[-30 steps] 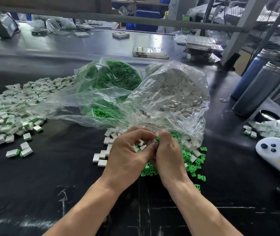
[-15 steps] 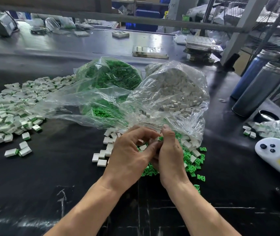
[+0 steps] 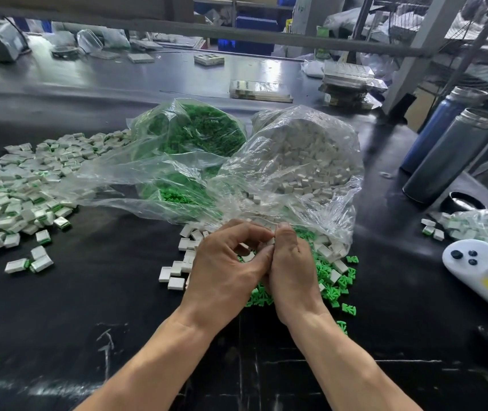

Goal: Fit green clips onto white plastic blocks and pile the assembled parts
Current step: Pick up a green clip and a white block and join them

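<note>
Presently both hands meet over the loose parts at 6 o'clock of the two bags. Left hand point(image 3: 225, 271) has fingers curled, thumb and forefinger pinching toward the right hand point(image 3: 291, 271), whose fingers close on a small white block point(image 3: 271, 241) just visible between the fingertips. Whether a clip is already seated on it cannot be told; the fingers cover the joint.

Handling judgement: blocks and green clips point(image 3: 336, 287) look light, hard and smooth, moulded plastic. Small enough to slip; best pinched across the flat faces of the block, clip pushed on from one end. Not fragile as a whole, though thin clip legs could bend if forced askew.

Locations: unassembled white blocks point(image 3: 177, 274) lie at 9 o'clock of the hands, clips at 3 to 5 o'clock. Pile of assembled parts point(image 3: 14, 197) sits well apart at 10 o'clock. Bag of blocks point(image 3: 302, 161) at 12, bag of clips point(image 3: 195, 129) at 11.

Hidden: palms, the clip in hand. Bag plastic glare obscures contents near the mouths.
</note>
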The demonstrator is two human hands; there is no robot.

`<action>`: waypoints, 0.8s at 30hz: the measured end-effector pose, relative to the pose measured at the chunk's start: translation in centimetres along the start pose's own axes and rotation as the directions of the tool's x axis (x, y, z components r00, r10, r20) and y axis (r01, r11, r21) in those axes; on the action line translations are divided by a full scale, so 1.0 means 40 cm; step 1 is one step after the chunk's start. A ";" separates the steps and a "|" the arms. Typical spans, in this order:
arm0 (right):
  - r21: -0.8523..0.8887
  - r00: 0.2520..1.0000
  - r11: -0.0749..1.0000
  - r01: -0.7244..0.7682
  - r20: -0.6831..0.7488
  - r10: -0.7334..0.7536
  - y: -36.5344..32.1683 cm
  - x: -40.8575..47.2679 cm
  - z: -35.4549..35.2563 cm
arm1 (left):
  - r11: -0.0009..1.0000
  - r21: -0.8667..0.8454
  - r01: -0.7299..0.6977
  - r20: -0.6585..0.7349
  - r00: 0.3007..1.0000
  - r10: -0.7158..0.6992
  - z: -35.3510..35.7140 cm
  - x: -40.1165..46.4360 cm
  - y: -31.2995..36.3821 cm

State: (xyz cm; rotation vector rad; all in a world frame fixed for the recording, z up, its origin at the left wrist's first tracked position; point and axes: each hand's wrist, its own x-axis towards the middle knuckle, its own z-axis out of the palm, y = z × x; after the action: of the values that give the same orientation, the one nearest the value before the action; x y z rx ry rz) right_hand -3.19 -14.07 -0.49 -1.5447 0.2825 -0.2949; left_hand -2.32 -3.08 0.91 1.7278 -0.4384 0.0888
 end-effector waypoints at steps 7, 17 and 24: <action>-0.042 1.000 0.999 0.030 -0.004 -0.030 -0.003 -0.001 -0.006 | 1.000 -0.013 -0.017 -0.009 1.000 0.017 -0.002 0.002 0.005; -0.046 0.999 0.998 0.050 0.018 -0.049 -0.007 -0.005 -0.006 | 0.999 -0.027 -0.019 -0.007 1.000 0.019 -0.001 0.004 0.007; -0.021 0.995 0.999 0.036 0.099 -0.033 -0.028 -0.009 -0.007 | 1.000 -0.015 0.006 -0.015 1.000 -0.006 -0.006 0.007 0.000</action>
State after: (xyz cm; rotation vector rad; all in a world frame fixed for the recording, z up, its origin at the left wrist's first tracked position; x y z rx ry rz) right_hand -3.64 -14.21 0.62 -1.5827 0.1824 -0.2425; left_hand -2.02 -2.93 1.03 1.7127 -0.4219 0.0939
